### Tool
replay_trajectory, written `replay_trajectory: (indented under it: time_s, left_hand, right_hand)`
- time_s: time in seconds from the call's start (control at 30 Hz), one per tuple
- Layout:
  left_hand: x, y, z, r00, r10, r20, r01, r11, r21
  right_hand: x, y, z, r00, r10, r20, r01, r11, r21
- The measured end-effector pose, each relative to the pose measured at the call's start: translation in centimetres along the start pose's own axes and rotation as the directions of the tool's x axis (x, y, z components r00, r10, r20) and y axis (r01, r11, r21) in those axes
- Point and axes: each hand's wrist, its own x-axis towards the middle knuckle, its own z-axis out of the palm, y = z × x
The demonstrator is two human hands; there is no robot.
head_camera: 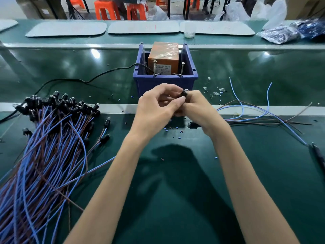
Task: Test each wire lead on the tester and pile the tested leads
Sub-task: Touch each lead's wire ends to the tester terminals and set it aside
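Both hands meet just in front of the tester, an orange box (163, 55) standing in a blue bin (165, 81) with two upright screws on its front. My right hand (197, 108) grips a black lamp holder (184, 93) with a clear bulb tip. My left hand (158, 106) pinches that same holder with thumb and forefinger. Its wires are hidden behind my hands. A big pile of blue and brown leads (45, 147) with black holders lies at the left. A few loose leads (263, 113) lie at the right.
A black power cable (84, 80) runs left from the bin. Small wire offcuts and clear bulbs (216, 93) are scattered on the green belt. White trays (66, 29) and plastic bags (284, 32) sit at the back. A dark tool (319, 155) lies at the right edge.
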Motion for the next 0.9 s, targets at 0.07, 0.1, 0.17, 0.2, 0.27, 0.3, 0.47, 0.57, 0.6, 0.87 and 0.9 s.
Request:
replay_trajectory:
  time_s: [0.07,0.1,0.17,0.2,0.27,0.3,0.47,0.57,0.6,0.87,0.9]
  left_hand:
    - [0.0,-0.2,0.2,0.999,-0.03,-0.026,0.029,0.999,-0.043]
    - [0.0,-0.4,0.3,0.998,-0.051,-0.028,0.05,0.997,-0.063]
    - [-0.1,-0.7,0.6,0.996,-0.083,-0.023,0.08,0.992,-0.095]
    - [-0.1,-0.8,0.7,0.996,-0.085,-0.028,0.082,0.992,-0.098]
    - [-0.1,-0.8,0.9,0.996,-0.064,-0.056,0.059,0.995,-0.078]
    - [-0.1,-0.8,0.9,0.996,-0.052,-0.072,0.047,0.997,-0.068]
    - [0.0,-0.1,1.3,0.976,-0.162,-0.146,0.155,0.986,-0.056]
    - [0.2,0.2,1.4,0.86,-0.509,-0.028,0.47,0.813,-0.344]
    - [0.2,0.2,1.3,0.787,-0.609,0.103,0.575,0.662,-0.481]
    - [-0.1,0.5,2.2,0.561,-0.788,0.252,0.486,0.067,-0.872]
    - [0.0,0.5,2.1,0.551,-0.81,0.201,0.438,0.076,-0.896]
  right_hand:
    - [-0.2,-0.1,-0.7,0.998,0.001,0.057,-0.006,0.997,0.077]
    - [-0.4,-0.1,-1.0,0.996,0.0,0.091,-0.009,0.995,0.098]
    - [-0.6,-0.2,-1.3,0.991,0.003,0.134,-0.02,0.991,0.131]
    - [-0.6,-0.2,-1.4,0.99,0.004,0.141,-0.025,0.988,0.15]
    - [-0.6,-0.3,-1.4,0.991,0.0,0.137,-0.025,0.983,0.183]
    - [-0.6,-0.3,-1.4,0.991,-0.005,0.133,-0.022,0.981,0.194]
    - [-0.6,-0.6,-1.6,0.996,-0.016,0.092,0.0,0.986,0.166]
    - [-0.4,-0.9,-1.6,1.0,-0.014,0.012,0.013,0.997,0.073]
    - [-0.4,-1.0,-1.7,1.0,-0.014,-0.019,0.015,0.998,0.064]
    - [-0.7,-1.4,-3.1,0.992,0.008,-0.122,0.003,0.996,0.088]
    - [-0.8,-1.5,-3.2,0.994,0.014,-0.111,-0.001,0.993,0.115]
